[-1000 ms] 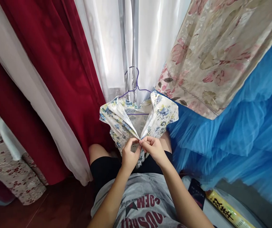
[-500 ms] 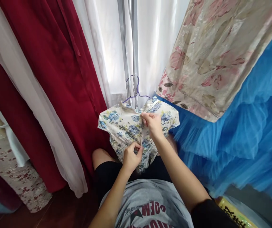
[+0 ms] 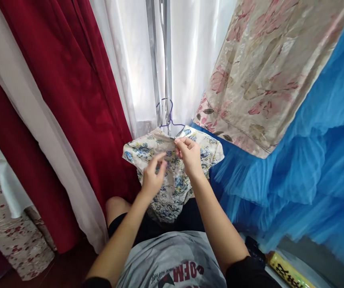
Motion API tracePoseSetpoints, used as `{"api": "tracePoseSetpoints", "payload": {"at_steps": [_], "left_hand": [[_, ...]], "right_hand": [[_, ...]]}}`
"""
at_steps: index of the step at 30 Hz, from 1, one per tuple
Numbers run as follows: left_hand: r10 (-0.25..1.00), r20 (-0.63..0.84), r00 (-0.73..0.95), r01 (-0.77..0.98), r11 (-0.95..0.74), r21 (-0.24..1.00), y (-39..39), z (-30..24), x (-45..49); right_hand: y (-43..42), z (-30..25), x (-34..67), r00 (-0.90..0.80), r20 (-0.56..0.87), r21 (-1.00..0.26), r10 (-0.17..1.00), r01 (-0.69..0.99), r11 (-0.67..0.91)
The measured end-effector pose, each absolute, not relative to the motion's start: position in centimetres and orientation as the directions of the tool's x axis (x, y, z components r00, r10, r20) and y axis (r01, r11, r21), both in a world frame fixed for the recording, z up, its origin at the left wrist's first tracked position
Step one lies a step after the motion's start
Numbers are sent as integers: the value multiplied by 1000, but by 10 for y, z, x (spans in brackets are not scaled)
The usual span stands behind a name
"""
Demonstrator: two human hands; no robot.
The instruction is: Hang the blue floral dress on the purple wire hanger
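A small floral dress (image 3: 172, 188) with blue flowers hangs on a purple wire hanger (image 3: 168, 116) in front of me. My right hand (image 3: 190, 156) pinches the fabric at the top of the dress, just under the hanger's neck. Lower and to the left, my left hand (image 3: 152, 176) is raised over the front of the dress with its fingers loosely curled and apart, gripping nothing. The dress front is closed and drapes down onto my lap.
Dark red curtains (image 3: 78, 100) and white sheer curtains (image 3: 129, 64) hang at left and centre. A pink-flowered cloth (image 3: 264, 72) and blue tulle (image 3: 310, 160) fill the right. A metal pole (image 3: 162, 60) rises behind the hanger. A yellow box (image 3: 288, 274) lies at lower right.
The dress front went from open to closed as my right hand rose from the waist to the neckline. My left hand let go of the lower fabric and lifted.
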State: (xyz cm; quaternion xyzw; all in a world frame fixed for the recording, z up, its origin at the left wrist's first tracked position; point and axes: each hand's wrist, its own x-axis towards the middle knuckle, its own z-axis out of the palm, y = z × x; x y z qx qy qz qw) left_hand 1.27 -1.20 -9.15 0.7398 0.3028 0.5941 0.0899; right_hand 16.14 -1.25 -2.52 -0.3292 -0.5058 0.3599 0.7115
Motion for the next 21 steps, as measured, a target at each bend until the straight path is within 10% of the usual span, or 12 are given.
{"api": "tracePoseSetpoints", "payload": {"at_steps": [6, 10, 17, 21], "left_hand": [[380, 848, 369, 480, -859, 176, 12, -2, 19], [289, 921, 260, 519, -846, 119, 4, 11, 32], [302, 894, -330, 351, -840, 414, 40, 26, -19], [529, 483, -698, -117, -749, 652, 70, -25, -67]], "right_hand": [[-25, -16, 172, 210, 566, -813, 797, -16, 582], [-14, -30, 169, 256, 599, -800, 759, 144, 583], [-25, -74, 154, 113, 419, -908, 901, 61, 415], [-46, -86, 146, 10, 355, -935, 935, -19, 355]]}}
